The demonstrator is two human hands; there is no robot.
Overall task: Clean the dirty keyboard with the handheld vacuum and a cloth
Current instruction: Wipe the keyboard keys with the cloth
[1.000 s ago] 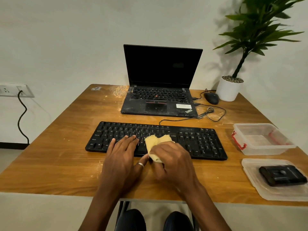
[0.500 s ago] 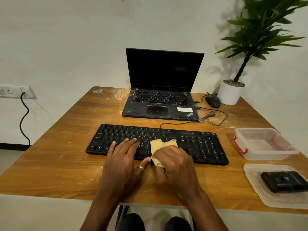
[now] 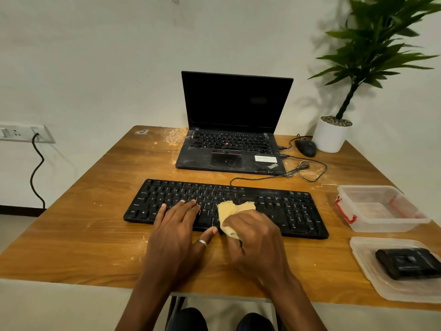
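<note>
A black keyboard (image 3: 286, 209) lies across the middle of the wooden table (image 3: 83, 223). My left hand (image 3: 176, 230) rests flat on its left-centre keys with straight fingers, a ring on the thumb. My right hand (image 3: 253, 237) grips a bunched yellow cloth (image 3: 230, 212) and presses it on the keys just right of the left hand. A black handheld vacuum (image 3: 408, 262) lies on a clear plastic lid (image 3: 381, 287) at the table's right front corner.
A dusty open laptop (image 3: 229, 149) stands behind the keyboard. A mouse (image 3: 306, 147) with a coiled cable and a potted plant (image 3: 331, 134) sit at the back right. A clear plastic box (image 3: 379, 207) with red clips stands right of the keyboard. A wall socket (image 3: 23, 133) is on the left.
The right hand with the cloth has slid slightly right and further onto the keys. The left hand stays on the keyboard. The camera has tilted a little.
</note>
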